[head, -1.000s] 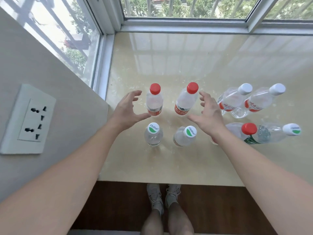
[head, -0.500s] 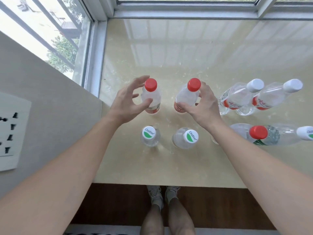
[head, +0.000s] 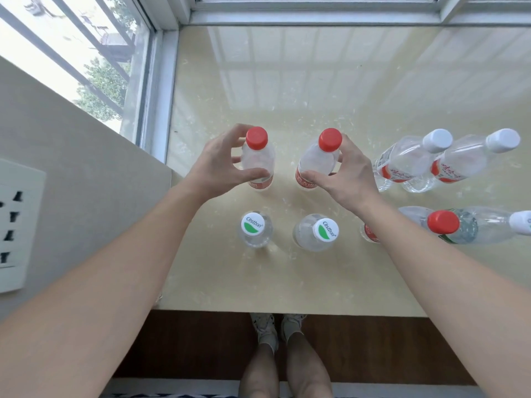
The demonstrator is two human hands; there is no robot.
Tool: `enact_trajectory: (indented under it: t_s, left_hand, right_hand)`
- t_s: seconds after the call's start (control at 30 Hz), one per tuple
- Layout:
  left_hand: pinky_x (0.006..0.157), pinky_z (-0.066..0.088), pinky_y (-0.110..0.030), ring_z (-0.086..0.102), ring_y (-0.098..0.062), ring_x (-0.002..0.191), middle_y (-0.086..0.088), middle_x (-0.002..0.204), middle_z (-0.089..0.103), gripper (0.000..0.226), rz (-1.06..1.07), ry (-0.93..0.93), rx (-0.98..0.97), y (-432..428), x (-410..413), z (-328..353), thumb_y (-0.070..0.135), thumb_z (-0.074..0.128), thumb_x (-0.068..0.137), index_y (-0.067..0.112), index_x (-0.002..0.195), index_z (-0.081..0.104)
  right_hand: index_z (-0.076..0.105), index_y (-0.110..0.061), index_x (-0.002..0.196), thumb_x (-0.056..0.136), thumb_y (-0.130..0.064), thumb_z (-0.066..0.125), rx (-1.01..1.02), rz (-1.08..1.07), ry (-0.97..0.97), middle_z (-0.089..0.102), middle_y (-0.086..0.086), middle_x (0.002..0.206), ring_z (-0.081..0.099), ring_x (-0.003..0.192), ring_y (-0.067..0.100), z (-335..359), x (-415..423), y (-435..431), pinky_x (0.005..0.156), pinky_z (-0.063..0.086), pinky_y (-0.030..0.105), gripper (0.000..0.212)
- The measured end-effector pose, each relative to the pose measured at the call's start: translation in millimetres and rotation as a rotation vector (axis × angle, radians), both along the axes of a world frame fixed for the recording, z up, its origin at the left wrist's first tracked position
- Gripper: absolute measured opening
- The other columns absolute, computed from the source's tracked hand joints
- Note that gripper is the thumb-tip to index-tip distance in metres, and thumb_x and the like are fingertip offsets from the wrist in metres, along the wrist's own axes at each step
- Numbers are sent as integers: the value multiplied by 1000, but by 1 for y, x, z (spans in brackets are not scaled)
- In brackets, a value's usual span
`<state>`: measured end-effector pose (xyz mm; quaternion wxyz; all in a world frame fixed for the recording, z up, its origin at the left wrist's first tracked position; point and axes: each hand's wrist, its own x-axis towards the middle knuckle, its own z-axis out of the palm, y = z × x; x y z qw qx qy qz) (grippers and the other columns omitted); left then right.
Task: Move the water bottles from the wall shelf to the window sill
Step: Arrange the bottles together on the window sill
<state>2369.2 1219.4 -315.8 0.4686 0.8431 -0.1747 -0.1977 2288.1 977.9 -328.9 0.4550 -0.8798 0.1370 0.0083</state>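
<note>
Several clear water bottles stand on the cream stone window sill [head: 287,81]. My left hand [head: 212,168] is wrapped around the left red-capped bottle [head: 257,156]. My right hand [head: 347,173] grips the right red-capped bottle [head: 317,159]. Both bottles stand upright on the sill. Closer to me stand two bottles with white and green caps, one on the left [head: 253,229] and one on the right [head: 319,234]. On the right, two white-capped bottles [head: 413,159] stand side by side, and a third red-capped bottle [head: 439,222] is partly behind my right forearm.
A beige wall [head: 71,168] with a white power socket [head: 17,225] rises on the left. Window frames [head: 161,81] close the sill at left and back. Another white-capped bottle [head: 488,225] sits at the far right. Below the sill edge are wooden floor and my feet [head: 275,328].
Both hands moved forward from open, spread positions and closed around the two red-capped bottles. The camera tilted further down.
</note>
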Motion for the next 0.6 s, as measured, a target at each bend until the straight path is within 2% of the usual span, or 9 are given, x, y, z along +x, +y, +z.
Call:
enact_trajectory:
  t_s: [0.1,0.2,0.37,0.6]
  left_hand:
    - [92,56,-36,56,-12,115,5,120,60,62,-11,5,10,3,0,-5,29,87,69,30,121,53]
    - [90,57,-36,56,-13,114,4,119,60,62,5,8,0,2,-1,-8,27,87,69,30,121,54]
    - [87,58,-34,58,-11,113,8,120,60,66,4,20,2,3,-1,-7,26,89,68,28,126,56]
    - [88,58,-33,55,-9,110,10,117,59,65,18,0,15,4,-5,-8,26,89,67,32,122,55]
  right_hand:
    - [56,-26,120,68,-36,87,7,-5,12,62,-8,112,58,105,17,-1,0,0,90,49,31,61]
    - [57,-26,119,68,-35,88,16,12,16,61,-10,109,56,103,13,0,0,0,88,48,27,60]
    - [59,-24,118,69,-30,88,-1,52,39,59,-13,106,52,99,9,1,2,-2,78,33,0,58]
    - [58,-29,112,67,-30,88,-26,49,44,60,-12,101,53,95,11,-1,3,-2,73,33,-2,55]
